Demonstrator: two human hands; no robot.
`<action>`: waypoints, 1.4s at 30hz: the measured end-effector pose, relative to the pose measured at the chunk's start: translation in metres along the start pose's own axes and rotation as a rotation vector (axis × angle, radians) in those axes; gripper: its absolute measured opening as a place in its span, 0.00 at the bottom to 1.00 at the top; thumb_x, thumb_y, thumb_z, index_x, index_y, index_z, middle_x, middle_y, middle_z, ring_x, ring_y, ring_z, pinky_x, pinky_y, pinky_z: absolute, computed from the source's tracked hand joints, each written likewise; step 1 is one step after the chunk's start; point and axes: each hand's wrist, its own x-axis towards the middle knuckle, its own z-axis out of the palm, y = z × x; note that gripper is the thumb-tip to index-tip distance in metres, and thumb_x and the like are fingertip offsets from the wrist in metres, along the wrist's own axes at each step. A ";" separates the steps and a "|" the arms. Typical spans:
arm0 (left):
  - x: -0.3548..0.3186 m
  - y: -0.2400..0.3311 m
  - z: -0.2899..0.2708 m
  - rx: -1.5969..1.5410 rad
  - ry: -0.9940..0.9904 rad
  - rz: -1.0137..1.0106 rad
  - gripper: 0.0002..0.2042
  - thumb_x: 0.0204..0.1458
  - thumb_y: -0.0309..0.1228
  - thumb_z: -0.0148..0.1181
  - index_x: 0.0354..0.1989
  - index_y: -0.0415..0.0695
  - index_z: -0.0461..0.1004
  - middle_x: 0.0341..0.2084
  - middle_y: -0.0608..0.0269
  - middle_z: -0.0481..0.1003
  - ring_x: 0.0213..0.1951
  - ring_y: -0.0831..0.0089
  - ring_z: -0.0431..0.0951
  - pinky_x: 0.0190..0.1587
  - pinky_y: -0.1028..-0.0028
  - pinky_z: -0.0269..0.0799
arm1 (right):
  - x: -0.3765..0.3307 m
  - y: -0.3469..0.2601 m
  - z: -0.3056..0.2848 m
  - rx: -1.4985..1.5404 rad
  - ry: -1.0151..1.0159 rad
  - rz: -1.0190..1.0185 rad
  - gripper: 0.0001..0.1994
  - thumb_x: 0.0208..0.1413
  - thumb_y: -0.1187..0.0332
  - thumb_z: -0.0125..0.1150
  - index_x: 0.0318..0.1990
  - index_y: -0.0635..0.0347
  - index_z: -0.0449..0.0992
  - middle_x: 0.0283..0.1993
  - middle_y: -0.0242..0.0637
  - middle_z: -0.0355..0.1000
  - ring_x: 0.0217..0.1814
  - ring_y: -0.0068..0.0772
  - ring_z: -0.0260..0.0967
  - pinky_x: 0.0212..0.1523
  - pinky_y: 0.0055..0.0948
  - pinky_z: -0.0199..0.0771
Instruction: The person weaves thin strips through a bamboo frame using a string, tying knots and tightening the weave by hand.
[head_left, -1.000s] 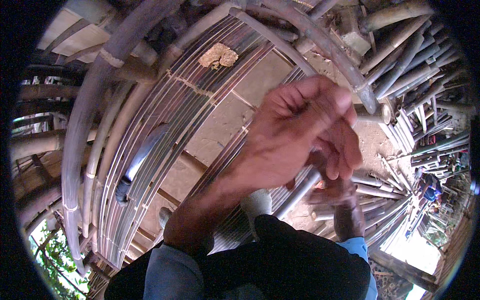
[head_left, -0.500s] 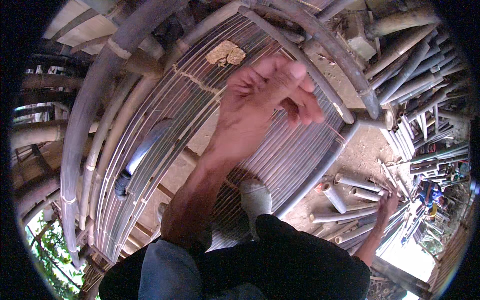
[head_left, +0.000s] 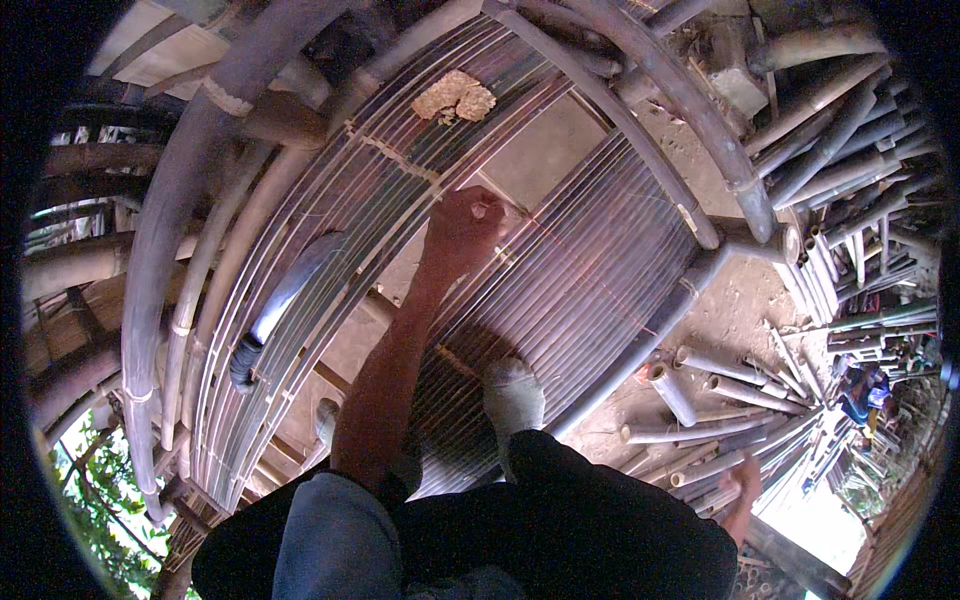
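My left hand (head_left: 470, 225) is closed, its fingers curled in a pinch above a slatted bamboo panel (head_left: 590, 235). A thin reddish string (head_left: 600, 278) runs from beside these fingers across the slats toward the lower right. Far to the right, my right hand (head_left: 742, 483) is held low beside my knee, its fingers curled and small in view; what they hold, if anything, is hidden. To the left of my left forearm, a knife with a broad blade (head_left: 285, 300) and a black-wrapped handle (head_left: 243, 362) lies on long thin bamboo strips (head_left: 330, 285).
A crumbly tan lump (head_left: 455, 97) rests on the far strips. Thick bamboo poles (head_left: 165, 270) frame the left side. Cut bamboo tubes (head_left: 690, 430) lie on the earth floor at right, with stacked poles (head_left: 840, 150) behind. My foot (head_left: 513, 390) is against the panel.
My left hand has dropped back toward me and to the left, down nearer the slats, its fingers now more curled. The right hand has drawn down and in toward my knee.
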 end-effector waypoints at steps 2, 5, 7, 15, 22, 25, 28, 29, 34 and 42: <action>0.006 -0.067 0.005 0.094 0.106 0.142 0.11 0.55 0.31 0.59 0.42 0.38 0.77 0.30 0.51 0.79 0.34 0.61 0.82 0.39 0.64 0.77 | 0.016 -0.116 -0.034 0.348 0.191 -0.276 0.23 0.59 0.59 0.56 0.58 0.62 0.71 0.52 0.50 0.76 0.55 0.57 0.71 0.59 0.42 0.70; 0.015 -0.074 0.029 -0.060 0.232 0.068 0.12 0.56 0.33 0.57 0.43 0.39 0.77 0.32 0.53 0.79 0.33 0.65 0.81 0.38 0.66 0.76 | 0.013 -0.288 -0.067 0.824 0.362 -0.675 0.16 0.60 0.67 0.59 0.53 0.62 0.74 0.50 0.49 0.76 0.52 0.45 0.73 0.52 0.38 0.74; 0.016 -0.063 0.048 -0.287 0.269 -0.163 0.12 0.56 0.33 0.57 0.44 0.39 0.77 0.33 0.54 0.79 0.33 0.68 0.80 0.36 0.67 0.75 | -0.022 -0.393 -0.090 0.869 0.489 -0.886 0.17 0.57 0.67 0.67 0.53 0.60 0.75 0.46 0.39 0.76 0.43 0.31 0.75 0.44 0.29 0.78; 0.015 -0.044 0.060 -0.606 0.162 -0.336 0.14 0.59 0.36 0.53 0.44 0.39 0.79 0.32 0.61 0.79 0.33 0.74 0.76 0.36 0.72 0.70 | -0.070 -0.521 -0.107 0.753 0.695 -1.257 0.14 0.45 0.67 0.74 0.39 0.59 0.80 0.40 0.43 0.74 0.41 0.44 0.74 0.41 0.37 0.77; 0.018 -0.055 0.052 -0.509 -0.056 -0.380 0.16 0.60 0.41 0.50 0.37 0.41 0.80 0.25 0.60 0.78 0.24 0.71 0.74 0.32 0.68 0.70 | -0.072 -0.528 -0.119 0.819 0.272 -1.037 0.08 0.57 0.65 0.63 0.34 0.61 0.78 0.33 0.41 0.73 0.36 0.37 0.73 0.39 0.36 0.75; 0.019 -0.050 0.057 -0.630 -0.090 -0.495 0.18 0.61 0.41 0.48 0.37 0.42 0.81 0.25 0.59 0.80 0.24 0.70 0.75 0.33 0.66 0.71 | -0.051 -0.533 -0.122 1.068 -0.037 -1.073 0.11 0.62 0.64 0.56 0.38 0.63 0.78 0.37 0.40 0.75 0.39 0.37 0.74 0.45 0.37 0.74; 0.020 -0.043 0.060 -0.447 -0.119 -0.472 0.18 0.59 0.41 0.49 0.35 0.39 0.80 0.26 0.55 0.79 0.27 0.66 0.77 0.35 0.64 0.71 | -0.052 -0.542 -0.132 1.555 -0.357 -1.024 0.14 0.66 0.63 0.50 0.43 0.66 0.77 0.40 0.39 0.77 0.44 0.41 0.75 0.54 0.39 0.72; 0.019 -0.045 0.059 -0.445 -0.115 -0.475 0.18 0.59 0.41 0.49 0.35 0.39 0.80 0.26 0.55 0.79 0.27 0.66 0.77 0.35 0.64 0.71 | -0.062 -0.548 -0.144 1.817 -0.483 -0.947 0.16 0.67 0.63 0.48 0.45 0.68 0.77 0.41 0.39 0.77 0.47 0.43 0.76 0.58 0.40 0.70; 0.016 -0.069 0.058 -0.193 -0.157 -0.117 0.18 0.63 0.40 0.45 0.41 0.41 0.79 0.30 0.46 0.80 0.34 0.57 0.81 0.40 0.59 0.73 | -0.067 -0.552 -0.165 2.061 -0.866 -0.673 0.14 0.67 0.64 0.47 0.38 0.65 0.75 0.30 0.37 0.74 0.42 0.39 0.74 0.57 0.44 0.70; 0.022 -0.082 0.059 0.146 -0.144 0.140 0.15 0.61 0.36 0.45 0.43 0.43 0.77 0.35 0.45 0.79 0.38 0.47 0.79 0.44 0.55 0.74 | -0.044 -0.544 -0.137 1.265 0.251 -1.155 0.13 0.62 0.71 0.55 0.23 0.54 0.68 0.19 0.27 0.57 0.22 0.25 0.54 0.35 0.30 0.66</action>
